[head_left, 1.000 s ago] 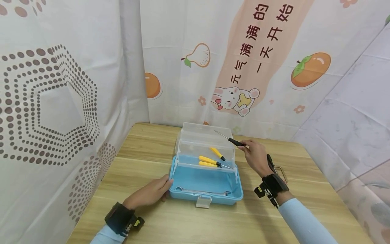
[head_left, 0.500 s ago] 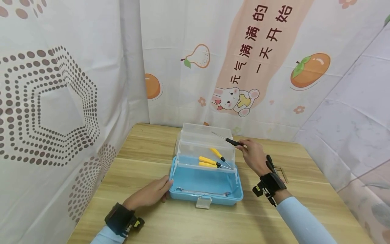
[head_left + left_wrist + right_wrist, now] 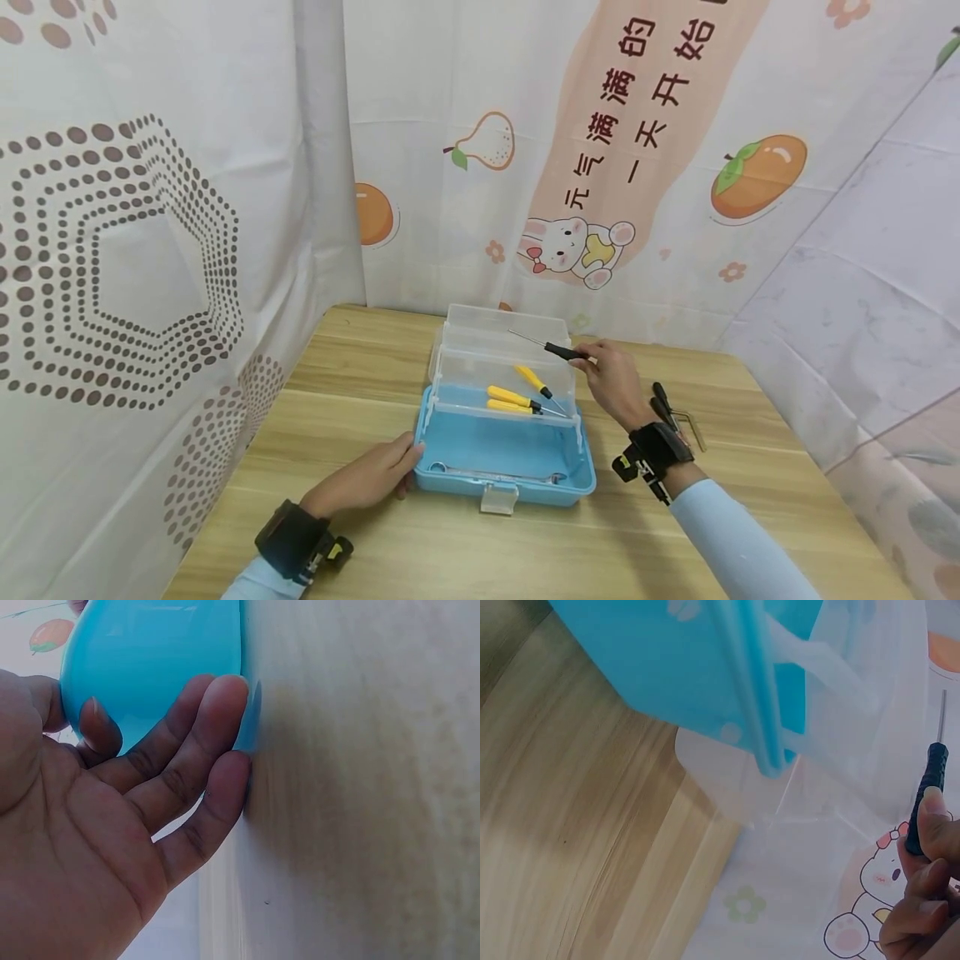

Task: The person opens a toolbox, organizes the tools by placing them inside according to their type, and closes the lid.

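Head view: right hand point(image 3: 617, 385) pinches a black-handled screwdriver point(image 3: 561, 351) near a blue toolbox point(image 3: 543, 493).
Left hand point(image 3: 366, 475) grips the toolbox's end, thumb at its rim, bent fingers outside; yellow-handled screwdrivers point(image 3: 508, 395) lie in the clear tray point(image 3: 465, 379), a wrench point(image 3: 498, 474) below.

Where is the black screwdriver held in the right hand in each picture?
Head: the black screwdriver is just right of centre, below mid-height, in the right hand.
Left wrist: not in view.
Right wrist: near the right edge, shaft pointing up.
Shared landmark: the blue toolbox, lower middle in head, top left in left wrist, top in right wrist.
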Demonstrator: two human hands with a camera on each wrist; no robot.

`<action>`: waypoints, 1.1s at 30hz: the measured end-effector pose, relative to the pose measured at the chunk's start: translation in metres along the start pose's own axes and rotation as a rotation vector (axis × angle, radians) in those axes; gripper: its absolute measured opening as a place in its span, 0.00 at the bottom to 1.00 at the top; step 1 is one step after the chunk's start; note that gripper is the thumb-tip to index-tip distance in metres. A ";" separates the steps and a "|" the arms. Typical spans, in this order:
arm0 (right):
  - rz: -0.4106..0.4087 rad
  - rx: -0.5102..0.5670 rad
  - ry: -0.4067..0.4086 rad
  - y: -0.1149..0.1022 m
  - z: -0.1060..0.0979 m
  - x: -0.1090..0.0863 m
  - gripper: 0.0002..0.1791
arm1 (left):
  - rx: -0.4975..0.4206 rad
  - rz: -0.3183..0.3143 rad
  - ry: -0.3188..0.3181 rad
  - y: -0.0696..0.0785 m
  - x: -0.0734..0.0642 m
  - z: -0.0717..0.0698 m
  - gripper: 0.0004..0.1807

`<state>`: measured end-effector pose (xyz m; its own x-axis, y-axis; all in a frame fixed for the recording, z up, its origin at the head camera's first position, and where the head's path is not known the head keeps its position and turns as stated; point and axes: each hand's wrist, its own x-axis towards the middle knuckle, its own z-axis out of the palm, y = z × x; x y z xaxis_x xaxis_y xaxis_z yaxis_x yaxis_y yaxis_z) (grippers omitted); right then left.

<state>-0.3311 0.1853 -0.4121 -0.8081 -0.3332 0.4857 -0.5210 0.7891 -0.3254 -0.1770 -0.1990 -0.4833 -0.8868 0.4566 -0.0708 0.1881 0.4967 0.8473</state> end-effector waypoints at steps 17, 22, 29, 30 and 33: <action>0.030 0.045 0.003 -0.006 0.011 -0.001 0.09 | 0.011 -0.010 -0.023 -0.002 0.001 0.005 0.23; 0.018 0.069 0.015 -0.006 0.012 -0.003 0.07 | 0.013 -0.011 -0.025 -0.002 0.001 0.006 0.23; 0.050 0.078 0.083 0.013 -0.003 -0.015 0.09 | 0.008 -0.026 -0.011 0.000 0.001 0.004 0.26; 0.068 0.069 0.087 0.019 -0.007 -0.019 0.10 | 0.008 -0.030 -0.009 0.000 0.001 0.003 0.27; 0.149 0.038 0.031 0.049 -0.017 -0.033 0.12 | 0.015 -0.039 0.001 0.000 -0.001 -0.001 0.27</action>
<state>-0.3251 0.2437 -0.4308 -0.8687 -0.1977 0.4541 -0.4064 0.8086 -0.4255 -0.1766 -0.2002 -0.4824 -0.8939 0.4361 -0.1032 0.1595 0.5247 0.8362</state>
